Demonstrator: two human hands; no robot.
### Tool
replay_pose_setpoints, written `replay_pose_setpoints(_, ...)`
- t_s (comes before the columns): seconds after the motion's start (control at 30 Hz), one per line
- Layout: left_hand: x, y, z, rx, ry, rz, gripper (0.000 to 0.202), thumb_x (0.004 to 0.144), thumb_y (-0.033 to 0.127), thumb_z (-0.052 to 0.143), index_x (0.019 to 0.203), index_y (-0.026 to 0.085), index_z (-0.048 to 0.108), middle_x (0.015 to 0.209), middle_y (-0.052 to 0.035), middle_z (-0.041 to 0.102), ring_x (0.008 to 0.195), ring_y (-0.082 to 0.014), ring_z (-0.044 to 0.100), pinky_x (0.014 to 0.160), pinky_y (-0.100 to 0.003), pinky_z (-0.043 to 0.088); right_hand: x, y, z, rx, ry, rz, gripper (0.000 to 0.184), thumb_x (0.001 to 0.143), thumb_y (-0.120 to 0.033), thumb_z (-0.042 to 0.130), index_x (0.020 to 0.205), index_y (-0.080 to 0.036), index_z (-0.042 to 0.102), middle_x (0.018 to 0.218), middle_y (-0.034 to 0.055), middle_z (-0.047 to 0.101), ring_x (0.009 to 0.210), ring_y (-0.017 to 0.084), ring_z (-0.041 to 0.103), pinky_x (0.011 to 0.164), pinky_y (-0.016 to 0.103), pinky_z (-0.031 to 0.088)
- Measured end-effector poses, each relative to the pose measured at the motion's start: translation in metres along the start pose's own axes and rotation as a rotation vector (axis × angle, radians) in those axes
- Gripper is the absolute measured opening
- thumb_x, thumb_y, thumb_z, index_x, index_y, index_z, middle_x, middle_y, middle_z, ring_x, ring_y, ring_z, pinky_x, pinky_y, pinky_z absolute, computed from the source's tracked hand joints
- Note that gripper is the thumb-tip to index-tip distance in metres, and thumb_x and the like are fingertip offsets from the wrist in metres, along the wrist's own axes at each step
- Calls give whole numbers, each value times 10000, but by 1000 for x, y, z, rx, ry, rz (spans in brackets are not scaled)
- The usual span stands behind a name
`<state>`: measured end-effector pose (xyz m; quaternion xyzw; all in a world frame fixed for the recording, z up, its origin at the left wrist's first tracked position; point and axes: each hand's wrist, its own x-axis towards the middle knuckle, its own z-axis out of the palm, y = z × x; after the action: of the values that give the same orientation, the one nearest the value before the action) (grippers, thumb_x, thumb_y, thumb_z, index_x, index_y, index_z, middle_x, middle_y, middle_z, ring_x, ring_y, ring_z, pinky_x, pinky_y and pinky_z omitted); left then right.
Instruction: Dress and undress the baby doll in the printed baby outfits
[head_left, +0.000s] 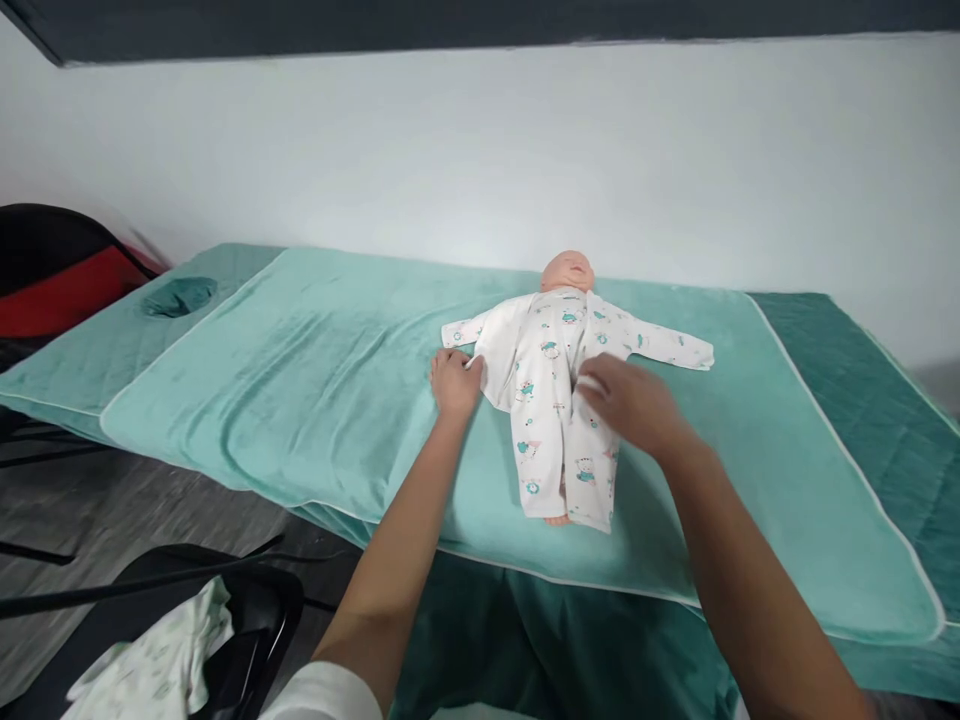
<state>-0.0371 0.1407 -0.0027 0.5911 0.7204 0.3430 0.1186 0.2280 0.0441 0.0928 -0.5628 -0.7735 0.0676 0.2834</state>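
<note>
A baby doll (568, 270) lies on its back on a mint green towel (315, 370), arms spread, dressed in a white printed sleepsuit (551, 400). My left hand (453, 383) pinches the suit's side edge below the doll's arm, fingers closed on the cloth. My right hand (630, 402) hovers over the suit's middle, blurred by motion, fingers curled down onto the fabric.
The towel covers a massage table (885, 400) with darker green padding and a face hole (178, 296) at the left end. A white wall stands behind. A black chair (247, 610) at the lower left holds a light printed garment (161, 665).
</note>
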Motion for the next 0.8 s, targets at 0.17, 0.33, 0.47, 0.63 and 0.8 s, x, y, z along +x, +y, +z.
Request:
replay_pose_setpoints(0.17,-6,-6,-7,-402,-51,-16,243,875,392,615,734,204,552,874,-18,660,844,-179,583,820,-304,440,-17,-8,1,26,-45,-67,103,974,-313,571,939,-231,622,789,12,613,683,166,548,613,301,388)
replay_pose_setpoints(0.33,-12,13,-17,-821,-102,8,269,853,366,657,740,206,472,914,-3,666,875,-155,615,792,-261,454,-6,3,-4,301,156,24,220,978,-356,567,817,-220,631,725,7,610,645,150,539,579,275,388)
replay_pose_setpoints(0.47,-21,61,-25,-904,-129,175,245,962,365,558,792,226,448,1036,-28,718,1231,-209,632,987,-328,490,52,27,-1,299,336,319,155,906,-346,604,846,-214,658,740,9,647,689,173,581,669,295,422)
replay_pose_setpoints(0.63,-46,97,-27,-447,-340,853,166,1003,250,498,842,218,518,1398,-93,666,1388,-243,563,1225,-517,359,122,47,23,73,237,523,278,899,-424,601,721,-224,526,703,22,609,691,193,528,679,320,353)
replay_pose_setpoints(0.8,-42,87,-28,-508,-270,962,131,977,282,584,869,207,589,1279,-98,729,1295,-235,631,1158,-477,459,128,42,37,165,132,566,337,838,-530,665,793,-231,516,801,15,652,728,193,561,681,315,365)
